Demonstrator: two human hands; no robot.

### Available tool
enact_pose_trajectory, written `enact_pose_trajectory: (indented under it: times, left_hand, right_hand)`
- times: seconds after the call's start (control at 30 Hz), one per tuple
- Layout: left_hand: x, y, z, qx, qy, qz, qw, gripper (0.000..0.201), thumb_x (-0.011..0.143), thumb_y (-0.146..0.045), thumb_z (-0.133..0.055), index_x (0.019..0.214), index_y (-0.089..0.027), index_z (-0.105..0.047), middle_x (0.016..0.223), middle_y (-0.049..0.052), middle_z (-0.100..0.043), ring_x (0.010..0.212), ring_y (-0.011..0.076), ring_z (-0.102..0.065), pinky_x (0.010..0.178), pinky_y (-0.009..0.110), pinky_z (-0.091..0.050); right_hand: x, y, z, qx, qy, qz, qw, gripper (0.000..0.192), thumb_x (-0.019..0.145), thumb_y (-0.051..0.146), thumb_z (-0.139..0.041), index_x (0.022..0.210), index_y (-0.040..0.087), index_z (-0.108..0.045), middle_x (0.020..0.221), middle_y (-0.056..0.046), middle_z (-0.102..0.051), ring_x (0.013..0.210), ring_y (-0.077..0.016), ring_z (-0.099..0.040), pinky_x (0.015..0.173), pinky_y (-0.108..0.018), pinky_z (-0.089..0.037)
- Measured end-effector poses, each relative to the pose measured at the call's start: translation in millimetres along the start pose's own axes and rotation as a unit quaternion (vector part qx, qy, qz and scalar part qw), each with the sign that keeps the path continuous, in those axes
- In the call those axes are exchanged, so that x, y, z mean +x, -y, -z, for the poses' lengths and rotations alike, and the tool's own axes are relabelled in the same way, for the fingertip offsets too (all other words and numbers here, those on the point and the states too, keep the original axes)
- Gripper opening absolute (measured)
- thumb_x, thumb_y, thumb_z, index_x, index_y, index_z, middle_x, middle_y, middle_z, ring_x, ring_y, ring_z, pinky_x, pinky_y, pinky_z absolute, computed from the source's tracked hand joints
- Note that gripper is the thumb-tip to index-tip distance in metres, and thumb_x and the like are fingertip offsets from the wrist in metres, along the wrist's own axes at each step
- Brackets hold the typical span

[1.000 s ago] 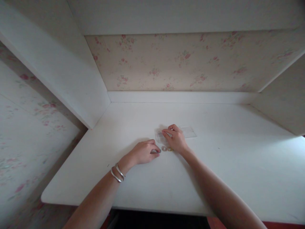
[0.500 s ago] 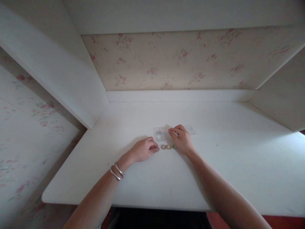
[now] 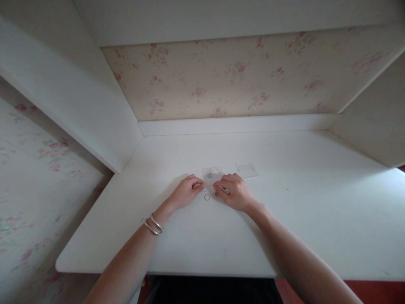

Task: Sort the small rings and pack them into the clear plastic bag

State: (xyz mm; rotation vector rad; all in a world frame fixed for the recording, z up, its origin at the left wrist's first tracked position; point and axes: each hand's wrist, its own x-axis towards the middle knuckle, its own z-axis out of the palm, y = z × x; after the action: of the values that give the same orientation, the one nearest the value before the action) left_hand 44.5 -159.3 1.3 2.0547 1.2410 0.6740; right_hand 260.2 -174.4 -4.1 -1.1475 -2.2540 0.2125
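My left hand [image 3: 186, 192] is closed, thumb and forefinger pinched together at the left edge of a clear plastic case [image 3: 207, 169]. A faint pale curve shows just below those fingertips, too small to name. A thin ring [image 3: 206, 197] lies flat on the table between my hands. My right hand [image 3: 233, 192] is curled in at the case's right side, fingers bent toward the thumb. What it holds, if anything, is hidden. A small round object [image 3: 210, 175] sits in the case. Apart from it, to the right, lies a clear square panel [image 3: 247, 170].
The white tabletop [image 3: 190, 245] is bounded by a low back ledge [image 3: 237, 125], a left side panel [image 3: 104, 139] and a right side panel [image 3: 376, 109]. Floral wallpaper [image 3: 221, 80] covers the wall. Two silver bangles [image 3: 154, 224] circle my left wrist.
My right hand has moved left and down, toward my left hand, which has risen slightly. A ring now shows where my left fingertips were; the row of coloured rings no longer shows.
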Motion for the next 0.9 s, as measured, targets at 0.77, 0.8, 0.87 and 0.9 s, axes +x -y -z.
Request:
enact_pose_trajectory:
  times: [0.77, 0.8, 0.87, 0.9]
  left_hand:
    - [54, 2, -24.3, 0.107, -0.146, 0.028, 0.983, 0.026, 0.086, -0.033, -0.048, 0.083, -0.017, -0.069, 0.082, 0.005, -0.064, 0.075, 0.0158, -0.058, 0.072, 0.028, -0.045]
    - [52, 2, -23.6, 0.11, -0.15, 0.024, 0.982, 0.028, 0.088, -0.033, -0.046, 0.084, -0.017, -0.069, 0.083, 0.005, -0.064, 0.075, 0.0157, -0.058, 0.072, 0.028, -0.045]
    - [47, 0, -20.8, 0.107, -0.164, 0.013, 0.981, 0.03, 0.089, -0.034, -0.044, 0.087, -0.017, -0.068, 0.085, 0.006, -0.063, 0.077, 0.0155, -0.058, 0.073, 0.027, -0.045]
    - [44, 0, -18.9, 0.102, -0.17, 0.009, 0.98, 0.03, 0.09, -0.034, -0.043, 0.088, -0.017, -0.068, 0.086, 0.006, -0.063, 0.078, 0.0154, -0.058, 0.074, 0.027, -0.046]
  right_hand:
    - [-2, 38, 4, -0.153, 0.181, 0.092, 0.967, 0.021, 0.091, 0.013, -0.041, 0.088, 0.015, -0.061, 0.09, -0.009, -0.058, 0.079, -0.0176, -0.048, 0.072, -0.032, -0.029]
    - [-3, 37, 3, -0.153, 0.18, 0.093, 0.967, 0.021, 0.091, 0.013, -0.04, 0.088, 0.015, -0.061, 0.089, -0.009, -0.058, 0.079, -0.0176, -0.048, 0.072, -0.032, -0.029]
    - [-3, 36, 3, -0.143, 0.173, 0.092, 0.97, 0.021, 0.093, 0.016, -0.04, 0.088, 0.016, -0.06, 0.088, -0.008, -0.058, 0.079, -0.0176, -0.048, 0.073, -0.032, -0.029]
    - [-3, 35, 4, -0.134, 0.168, 0.089, 0.973, 0.021, 0.093, 0.017, -0.04, 0.088, 0.017, -0.06, 0.088, -0.007, -0.058, 0.079, -0.0175, -0.049, 0.073, -0.032, -0.029]
